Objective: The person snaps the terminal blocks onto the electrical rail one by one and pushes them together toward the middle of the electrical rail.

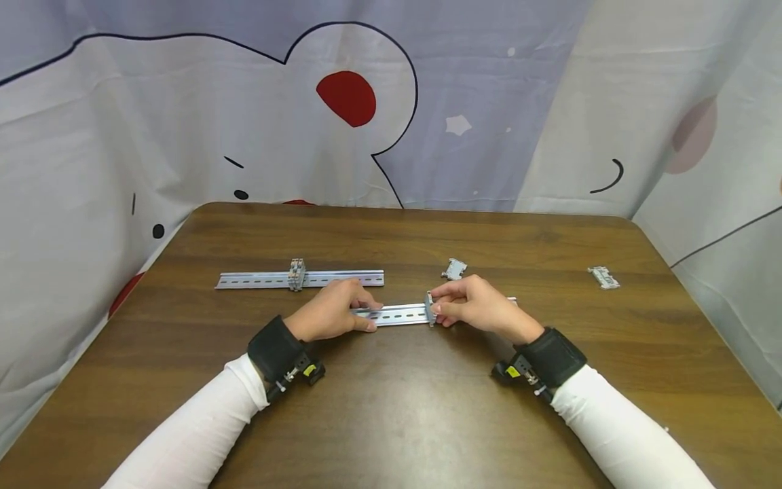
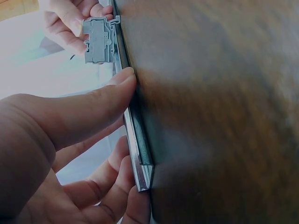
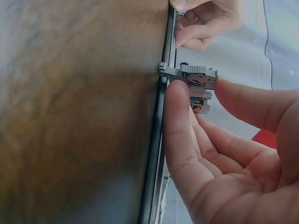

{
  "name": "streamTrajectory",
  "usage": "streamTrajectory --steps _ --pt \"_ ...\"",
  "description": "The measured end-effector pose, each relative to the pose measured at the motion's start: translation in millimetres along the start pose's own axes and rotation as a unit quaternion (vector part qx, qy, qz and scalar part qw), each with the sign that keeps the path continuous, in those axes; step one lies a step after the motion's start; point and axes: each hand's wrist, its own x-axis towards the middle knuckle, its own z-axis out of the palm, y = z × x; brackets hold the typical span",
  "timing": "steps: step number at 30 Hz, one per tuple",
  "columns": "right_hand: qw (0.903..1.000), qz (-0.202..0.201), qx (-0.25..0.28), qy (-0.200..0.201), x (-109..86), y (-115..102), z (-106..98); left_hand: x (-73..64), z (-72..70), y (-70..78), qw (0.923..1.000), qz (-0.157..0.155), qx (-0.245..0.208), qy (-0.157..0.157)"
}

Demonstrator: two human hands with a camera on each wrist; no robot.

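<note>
The right hand's fingers and thumb are pinching a gray terminal block (image 1: pixel 430 310), holding it upright across a slotted DIN rail (image 1: pixel 400 315). The block's foot is meeting the rail's near edge in both wrist views; whether it is latched on both lips, I cannot tell. The right hand (image 1: pixel 479 307) is reaching over the rail's right part, hiding much of it.

The left hand (image 1: pixel 334 311) is gripping the rail near its left end, the thumb lying along the near edge and the other fingers curling around the far side.

For what looks like a seating step, the right hand should be keeping the block square to the rail, hooking one foot fully under its lip before pressing the other side down evenly. The left hand should be bracing the rail firmly against the wooden table (image 1: pixel 391 421), since a tilting rail would probably let the foot slip. The fingertips are best staying clear of the gap under the foot.

Farther out, a second DIN rail (image 1: pixel 345 278) is lying behind the left hand, carrying a cluster of terminal blocks (image 1: pixel 296 274). One loose block (image 1: pixel 455 269) is lying just beyond the right hand; another spare block (image 1: pixel 604 277) is resting well to the right.
</note>
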Motion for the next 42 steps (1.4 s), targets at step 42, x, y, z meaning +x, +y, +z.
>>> streamTrajectory --steps 42 --pt "0.9726 0.046 -0.135 0.183 -62.4 2.8 -130.3 -2.7 -1.3 2.7 0.9997 -0.024 -0.010 0.004"
